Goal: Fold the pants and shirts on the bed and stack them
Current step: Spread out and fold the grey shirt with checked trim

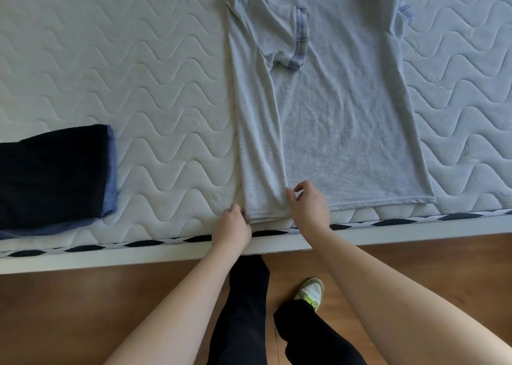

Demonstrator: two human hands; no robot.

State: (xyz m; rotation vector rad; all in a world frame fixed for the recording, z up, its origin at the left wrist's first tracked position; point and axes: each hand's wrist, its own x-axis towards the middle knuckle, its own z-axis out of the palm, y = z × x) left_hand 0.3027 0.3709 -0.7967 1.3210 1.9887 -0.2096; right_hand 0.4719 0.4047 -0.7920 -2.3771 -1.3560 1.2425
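Pinching the near hem of the shirt (332,121), both hands are working the folded-in flap at its left side. The left hand (232,226) has its fingers curled at the flap's outer bottom corner, right where the shirt meets the bed (110,60) edge; looks like a grip on the fabric, though the fingertips are partly hidden. The right hand (309,207) sits at the flap's inner bottom corner, thumb and forefinger nipping that edge, other fingers loose. My guess is they're squaring the flap so the hem lines up before the other side gets folded.

The shirt lies flat with its long axis running straight away from the person, hem at the near edge of the bed, collar end far and cut off by the frame. Its left sleeve (293,40), the one with the plaid cuff, is already tucked over the body. The right side isn't folded yet.

Well off to the shirt's left sit dark pants (55,173), already folded, near the same edge.
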